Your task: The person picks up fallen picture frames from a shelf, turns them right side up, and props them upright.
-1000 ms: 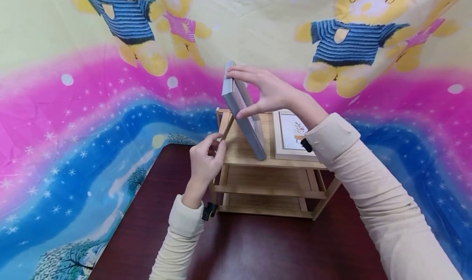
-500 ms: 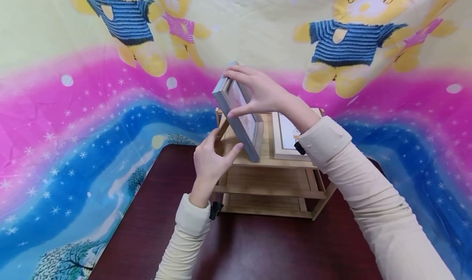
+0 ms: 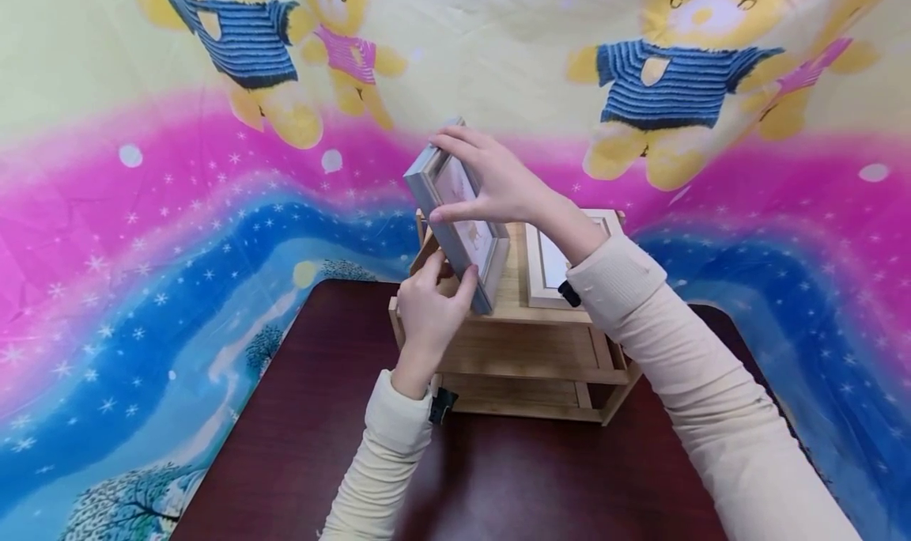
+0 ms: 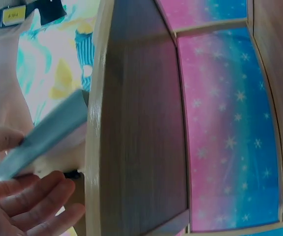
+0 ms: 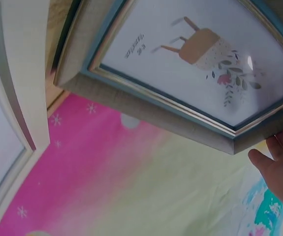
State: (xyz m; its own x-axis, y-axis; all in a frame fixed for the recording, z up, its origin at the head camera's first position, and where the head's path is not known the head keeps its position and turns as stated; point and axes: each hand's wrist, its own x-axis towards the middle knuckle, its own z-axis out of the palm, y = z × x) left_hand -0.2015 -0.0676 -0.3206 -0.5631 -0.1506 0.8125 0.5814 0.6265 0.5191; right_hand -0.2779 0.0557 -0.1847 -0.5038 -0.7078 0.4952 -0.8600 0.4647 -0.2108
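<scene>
A grey picture frame (image 3: 475, 240) stands tilted back on the top of a small wooden rack (image 3: 537, 315), its picture facing right. My right hand (image 3: 498, 181) grips its upper part, thumb on the near edge and fingers over the top. Lower down, my left hand (image 3: 434, 300) pinches the near edge, thumb in front and fingers behind. Part of a brown back stand (image 3: 425, 256) shows behind the frame. In the right wrist view, the grey frame (image 5: 151, 105) shows a printed chair with flowers. The left wrist view shows left fingers (image 4: 43, 201) along the frame's edge (image 4: 47, 132).
A white picture frame (image 3: 551, 260) lies on the rack's top, right of the grey one, partly hidden by the right arm. Lower shelves (image 3: 527, 349) sit beneath. The rack stands on a dark red-brown table (image 3: 327, 414) before a printed bear curtain (image 3: 463, 51).
My left hand has let go of the brown back stand and moved right onto the frame's near edge. The frame's top has tipped slightly left, and its front has turned more toward me.
</scene>
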